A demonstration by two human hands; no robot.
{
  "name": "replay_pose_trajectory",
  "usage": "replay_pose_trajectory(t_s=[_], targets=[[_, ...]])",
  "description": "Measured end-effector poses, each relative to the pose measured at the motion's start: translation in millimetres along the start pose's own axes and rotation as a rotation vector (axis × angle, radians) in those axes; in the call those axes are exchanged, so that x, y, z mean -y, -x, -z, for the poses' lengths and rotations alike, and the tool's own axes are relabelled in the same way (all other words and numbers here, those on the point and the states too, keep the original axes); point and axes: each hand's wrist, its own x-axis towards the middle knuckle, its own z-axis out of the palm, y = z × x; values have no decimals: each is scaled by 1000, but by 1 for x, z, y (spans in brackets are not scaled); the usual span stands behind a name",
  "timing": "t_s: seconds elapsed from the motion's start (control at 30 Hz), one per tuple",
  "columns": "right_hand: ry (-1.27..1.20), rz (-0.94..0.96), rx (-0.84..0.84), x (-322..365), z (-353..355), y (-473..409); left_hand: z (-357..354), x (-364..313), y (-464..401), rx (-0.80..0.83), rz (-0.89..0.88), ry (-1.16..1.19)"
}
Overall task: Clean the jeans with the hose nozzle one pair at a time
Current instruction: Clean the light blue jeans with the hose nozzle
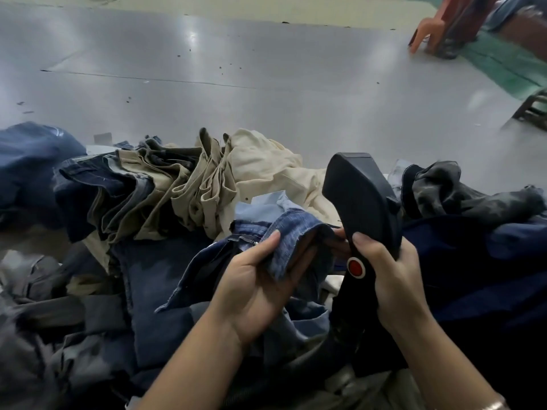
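Note:
My left hand [260,279] grips the waistband of a blue pair of jeans [284,229], thumb on top, with the pale inner lining showing above. My right hand [390,273] holds a black hose nozzle [359,196] by its handle; the wide flat head points up and away. A red button [355,267] sits on the handle just left of my fingers. The nozzle stands right beside the held waistband. Dark denim [154,279] spreads below my hands.
A heap of beige trousers [207,184] and dark jeans [97,190] lies beyond my hands. More dark garments [461,196] sit at the right, and blue denim [26,161] at the far left. A grey table surface [236,69] stretches behind. Stool legs [429,34] stand top right.

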Motion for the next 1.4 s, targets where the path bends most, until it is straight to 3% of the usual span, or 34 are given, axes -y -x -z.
replay_pose_trajectory(t_s=[0.2,0.33,0.47,0.67,0.9,1.17,1.4], targets=[[83,-119,70,17,34,2,9,-12,-4,-127,-221,3],[223,-165,258,20,21,28,6,-4,-11,-150,-374,-101],[284,-175,327,8,1,41,7,1,-11,-128,-281,-256],[158,-261,120,15,10,16,10,5,-11,-62,-240,-151],[183,-259,282,12,0,36,4,2,-11,30,-168,-230],[94,-331,42,12,15,11,11,5,-8,51,-189,-197],[147,-391,249,14,5,45,11,5,-11,64,-121,-235]])
